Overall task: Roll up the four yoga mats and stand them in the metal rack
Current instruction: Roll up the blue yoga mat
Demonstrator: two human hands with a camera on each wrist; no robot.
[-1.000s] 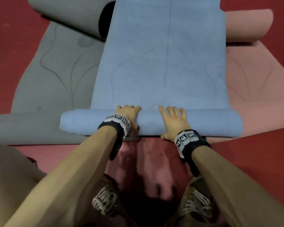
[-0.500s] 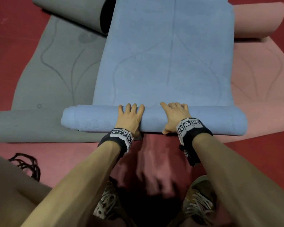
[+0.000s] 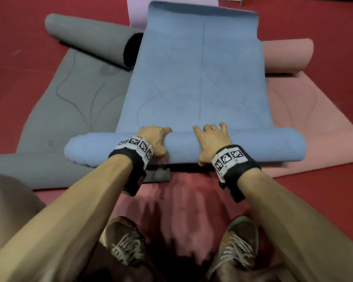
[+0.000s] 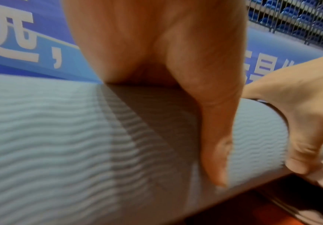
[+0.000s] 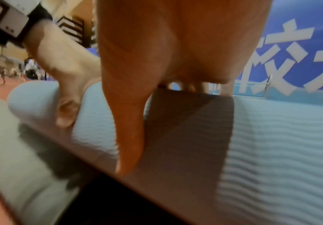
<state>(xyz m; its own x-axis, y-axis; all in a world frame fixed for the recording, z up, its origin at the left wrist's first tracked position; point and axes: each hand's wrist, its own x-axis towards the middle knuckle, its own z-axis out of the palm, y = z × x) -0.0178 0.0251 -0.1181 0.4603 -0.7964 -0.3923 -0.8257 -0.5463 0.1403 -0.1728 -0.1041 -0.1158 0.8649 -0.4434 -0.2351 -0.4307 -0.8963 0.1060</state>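
Four yoga mats lay overlapping on a red floor (image 3: 12, 82), seen from above by a crouching person. At far left, a grey mat (image 3: 69, 102) was spread flat, with both its near end and its far end rolled up. In the middle, a blue mat (image 3: 192, 78) lay over the others, its near end wound into a thick roll lying crosswise. The left hand (image 3: 154, 139) rested on top of that roll, fingers curved over its far side and thumb pressed down its near face. Just beside it, the right hand (image 3: 212, 139) gripped the roll the same way, fingers hooked over the top. A pale purple mat (image 3: 137, 15) showed beyond the blue one. At right, a pink mat (image 3: 306, 115) lay flat, its far end rolled. Two laced shoes (image 3: 124, 243) stood below the roll.
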